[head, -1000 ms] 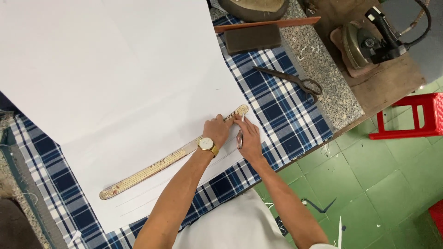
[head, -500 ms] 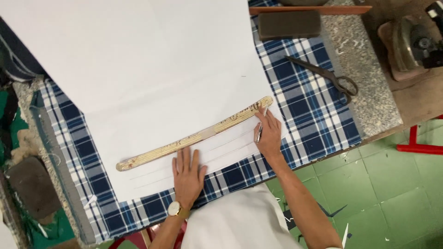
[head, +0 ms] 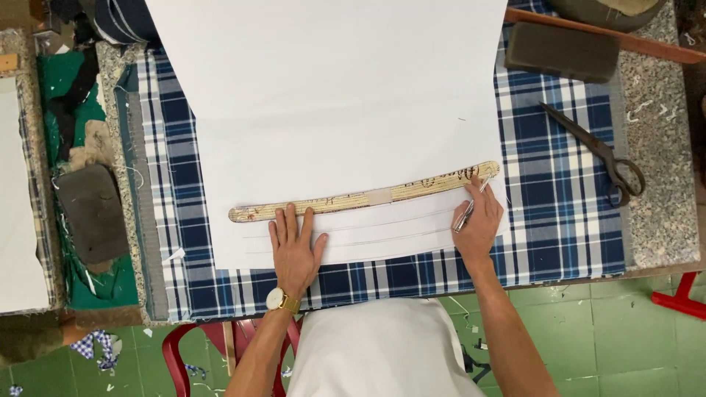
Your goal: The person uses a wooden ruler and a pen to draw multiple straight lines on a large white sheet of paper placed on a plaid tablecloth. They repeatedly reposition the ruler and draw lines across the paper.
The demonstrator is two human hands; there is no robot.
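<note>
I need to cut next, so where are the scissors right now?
In the head view, the dark scissors lie at the table's right side on the blue plaid cloth, right of the white paper.

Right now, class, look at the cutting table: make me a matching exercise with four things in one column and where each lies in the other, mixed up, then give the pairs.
Things
1. curved ruler
2. scissors
3. pen
4. wristwatch

Places
A. on the left hand's wrist
B. on the checked cloth, right of the white paper
C. on the white paper, under the left hand's fingertips
D. in the right hand

Pairs: 1-C, 2-B, 3-D, 4-A
</note>
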